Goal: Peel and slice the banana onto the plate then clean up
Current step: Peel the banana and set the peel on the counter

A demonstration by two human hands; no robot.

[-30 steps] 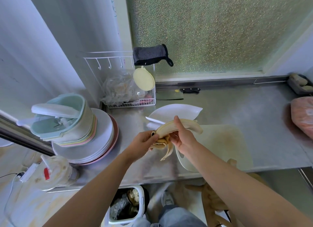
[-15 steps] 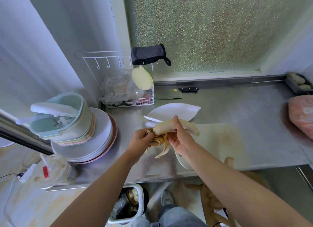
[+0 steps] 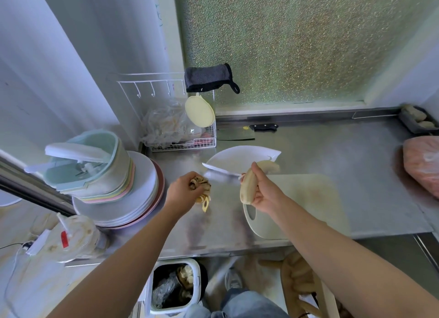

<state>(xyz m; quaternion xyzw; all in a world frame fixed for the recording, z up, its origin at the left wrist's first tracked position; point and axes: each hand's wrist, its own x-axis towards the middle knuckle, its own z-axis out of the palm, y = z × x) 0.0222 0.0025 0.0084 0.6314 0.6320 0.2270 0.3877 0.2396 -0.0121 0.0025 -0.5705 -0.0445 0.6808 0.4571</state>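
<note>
1. Nearest thing is the bin (image 3: 197, 286) on the floor under the near edge of the desk (image 3: 344, 156). It's open with scraps in it, just right of the left forearm.
2. The left hand (image 3: 183, 189) has its grip clenched round a wad of peel (image 3: 202, 191), held above the desk, left of the board.
3. The right hand (image 3: 263, 191) has its grip wrapped round the bare banana (image 3: 248, 186). It's up in the air over the near-left end of the cutting board (image 3: 308, 199), far tip aimed at the plate.
4. So I'd say peeling is done and slicing hasn't started. The next move probably calls for ditching the peel (the bin's right there) and laying the banana on the board, which frees a hand for a blade.
5. Just beyond the hands is the white plate (image 3: 237, 157), no slices on it that I can see, with a white knife (image 3: 221, 170) lying across its near rim.
6. Farthest back, a cleaver (image 3: 235, 134) lies flat by the window.
</note>
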